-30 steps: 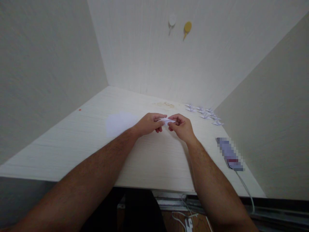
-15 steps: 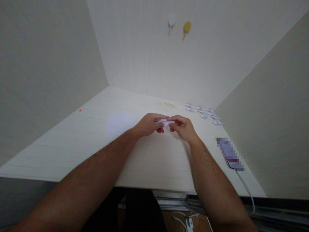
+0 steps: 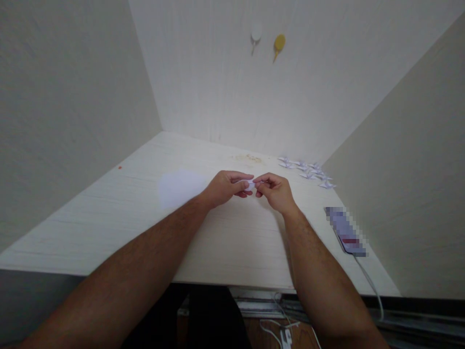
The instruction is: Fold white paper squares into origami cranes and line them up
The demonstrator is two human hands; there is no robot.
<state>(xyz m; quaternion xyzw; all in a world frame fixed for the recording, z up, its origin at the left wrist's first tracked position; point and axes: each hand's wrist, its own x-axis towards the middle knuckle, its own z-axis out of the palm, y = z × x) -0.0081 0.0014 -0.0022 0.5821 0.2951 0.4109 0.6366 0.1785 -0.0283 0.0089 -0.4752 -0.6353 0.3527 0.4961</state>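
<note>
A small folded piece of white paper [image 3: 251,185] is pinched between both hands above the middle of the table. My left hand [image 3: 228,185] grips its left end between thumb and fingers. From the other side, my right hand [image 3: 272,190] pinches the right end with thumb and forefinger. Fingers cover most of the paper, so its exact shape is hidden. Left of my left hand, white paper sheets [image 3: 179,186] lie on the table. Several folded white paper cranes [image 3: 308,173] stand in a cluster at the back right.
On the right of the white table [image 3: 232,242] lies a phone [image 3: 345,231], its screen blurred, with a white cable [image 3: 368,278] running over the front edge. Panels enclose the left, back and right sides. White [image 3: 256,34] and yellow hooks [image 3: 279,42] hang on the back panel.
My fingers have shifted slightly on the folded paper, and less of it shows between the hands. The left hand's lower fingers reach a little further right. Everything on the table stays put.
</note>
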